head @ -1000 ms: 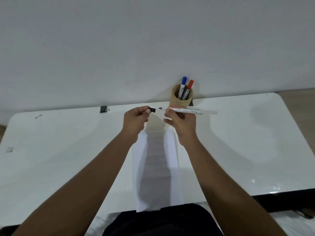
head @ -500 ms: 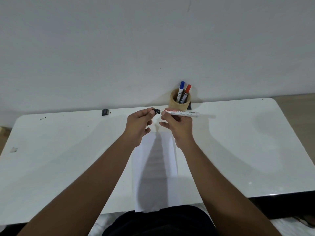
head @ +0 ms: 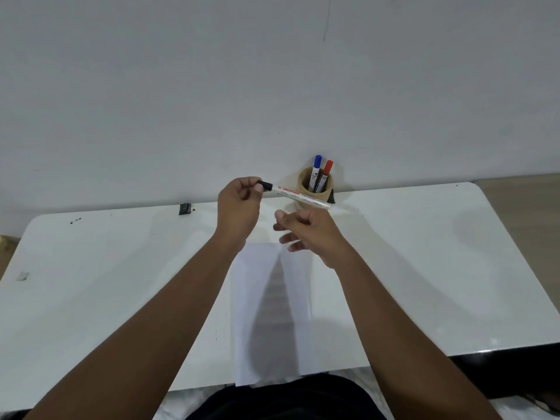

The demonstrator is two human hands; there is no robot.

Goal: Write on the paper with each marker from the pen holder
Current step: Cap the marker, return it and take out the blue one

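A white marker with a black cap (head: 298,196) hangs level above the table's back edge, in front of the pen holder. My left hand (head: 239,207) pinches its capped left end. My right hand (head: 309,231) is just below the marker's barrel, fingers loosely curled and apart, gripping nothing. The round wooden pen holder (head: 303,184) stands against the wall with a blue-capped marker (head: 315,168) and a red-capped marker (head: 326,171) upright in it. A white sheet of paper (head: 272,313) lies lengthwise on the table under my forearms; I see no writing on it through the shadow.
The white table (head: 424,268) has rounded corners and meets a plain wall at the back. A small black clip (head: 185,208) sits on the back edge at the left, with a few dark specks beyond it. A dark object (head: 332,197) peeks out behind the holder.
The black cap in my left hand has gone onto the marker's tip. My right hand has let go of the barrel and dropped below it; my left hand now carries the marker.
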